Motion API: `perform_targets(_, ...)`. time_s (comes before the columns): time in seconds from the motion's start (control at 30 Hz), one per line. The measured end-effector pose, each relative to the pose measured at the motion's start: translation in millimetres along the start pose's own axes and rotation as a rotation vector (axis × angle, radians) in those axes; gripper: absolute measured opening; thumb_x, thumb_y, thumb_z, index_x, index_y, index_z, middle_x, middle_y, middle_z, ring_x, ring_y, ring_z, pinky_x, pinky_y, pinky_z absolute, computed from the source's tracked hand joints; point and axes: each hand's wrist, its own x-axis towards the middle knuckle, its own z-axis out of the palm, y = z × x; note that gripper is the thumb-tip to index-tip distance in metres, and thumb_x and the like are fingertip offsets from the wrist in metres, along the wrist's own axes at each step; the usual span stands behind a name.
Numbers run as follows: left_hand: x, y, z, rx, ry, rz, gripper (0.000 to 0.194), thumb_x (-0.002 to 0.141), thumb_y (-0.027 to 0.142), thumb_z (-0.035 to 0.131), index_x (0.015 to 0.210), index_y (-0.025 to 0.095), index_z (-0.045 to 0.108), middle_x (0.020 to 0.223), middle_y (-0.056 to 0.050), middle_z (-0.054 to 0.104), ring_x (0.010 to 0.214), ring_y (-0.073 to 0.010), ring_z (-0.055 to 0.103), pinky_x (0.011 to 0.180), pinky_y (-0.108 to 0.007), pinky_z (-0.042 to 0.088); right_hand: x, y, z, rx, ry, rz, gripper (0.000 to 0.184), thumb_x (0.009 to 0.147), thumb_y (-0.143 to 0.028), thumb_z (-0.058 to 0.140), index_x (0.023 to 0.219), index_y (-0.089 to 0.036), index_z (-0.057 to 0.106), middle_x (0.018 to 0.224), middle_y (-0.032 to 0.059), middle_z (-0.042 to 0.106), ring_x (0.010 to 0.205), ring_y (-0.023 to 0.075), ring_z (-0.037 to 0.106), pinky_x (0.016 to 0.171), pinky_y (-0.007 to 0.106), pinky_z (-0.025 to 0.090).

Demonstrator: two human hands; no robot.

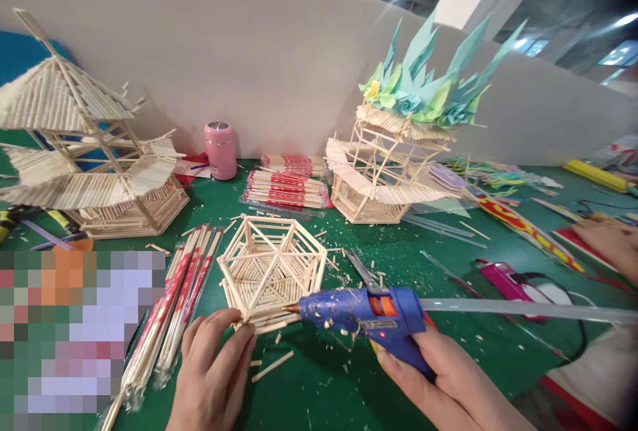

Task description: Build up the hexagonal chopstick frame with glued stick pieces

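Observation:
A hexagonal frame of wooden sticks (279, 252), open at the top, stands on the green table in front of me. My left hand (214, 364) pinches its near left corner between thumb and fingers. In my right hand (423, 371) is a blue hot glue gun (359, 308), gripped by its handle with a small red light showing. The brown nozzle points left and reaches the frame's near side; whether it touches the sticks I cannot tell. A long clear glue stick (498, 309) sticks out of the gun's back.
Stick pavilions stand at the left (114, 178) and right (389, 172), the latter topped with folded paper. Packs of chopsticks lie left (182, 291) and behind (284, 188), near a pink flask (220, 151). Scissors (363, 271) rest behind the gun. Another person's hand (605, 242) is at far right.

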Motion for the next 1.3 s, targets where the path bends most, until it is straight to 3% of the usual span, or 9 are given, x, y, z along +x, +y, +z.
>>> perform_targets(0.17,0.6,-0.3,0.2,0.001,-0.002,0.019,0.021,0.081,0.002,0.050,0.098,0.013,0.056,0.101,-0.011,0.051,0.089,-0.0202,0.054,0.078,-0.037,0.040,1.1,4.3,-2.9,0.007,0.002,-0.031,0.031,0.086,-0.044,0.047,0.102,-0.024,0.064,0.082,0.0044,0.071,0.071,0.0185,0.067,0.067,0.025,0.057)
perform_targets(0.27,1.7,-0.1,0.2,-0.001,-0.005,0.027,0.021,0.081,0.001,0.050,0.098,0.013,0.055,0.101,-0.011,0.051,0.089,-0.0200,0.053,0.078,-0.037,0.040,-0.4,6.5,-1.8,0.015,0.013,-0.015,0.039,0.086,-0.045,0.047,0.115,-0.022,0.060,0.093,0.0082,0.071,0.072,0.0203,0.068,0.068,0.029,0.058)
perform_targets(0.4,2.1,-0.1,-0.3,0.000,-0.007,0.028,0.022,0.080,0.001,0.051,0.098,0.012,0.055,0.100,-0.011,0.051,0.088,-0.0201,0.054,0.077,-0.037,0.040,-0.7,5.7,1.9,0.020,0.009,-0.024,0.044,0.085,-0.046,0.048,0.121,-0.023,0.057,0.105,0.0104,0.069,0.085,0.0238,0.068,0.076,0.033,0.057)
perform_targets(0.57,1.2,-0.7,-1.1,0.006,-0.004,0.021,0.021,0.081,0.002,0.050,0.097,0.014,0.056,0.099,-0.011,0.052,0.087,-0.0202,0.055,0.077,-0.037,0.041,4.2,-1.7,3.5,0.028,-0.016,-0.042,0.039,0.087,-0.045,0.044,0.114,-0.024,0.061,0.100,0.0098,0.070,0.088,0.0232,0.068,0.075,0.032,0.057)
perform_targets(1.13,0.2,0.0,-1.5,-0.013,-0.030,0.012,0.022,0.080,0.001,0.050,0.098,0.013,0.055,0.101,-0.011,0.051,0.088,-0.0194,0.053,0.077,-0.036,0.040,2.2,7.5,-2.5,-0.048,-0.070,0.002,0.046,0.088,-0.047,0.041,0.128,-0.024,0.049,0.098,0.0083,0.069,0.080,0.0205,0.067,0.077,0.030,0.055)
perform_targets(1.3,1.3,-0.1,-2.7,-0.013,-0.009,0.007,0.020,0.081,0.003,0.049,0.097,0.014,0.056,0.099,-0.010,0.052,0.086,-0.0185,0.056,0.077,-0.035,0.041,5.4,-1.8,0.9,0.013,-0.033,-0.010,0.035,0.087,-0.042,0.045,0.111,-0.022,0.060,0.094,0.0074,0.069,0.085,0.0199,0.066,0.076,0.027,0.055)
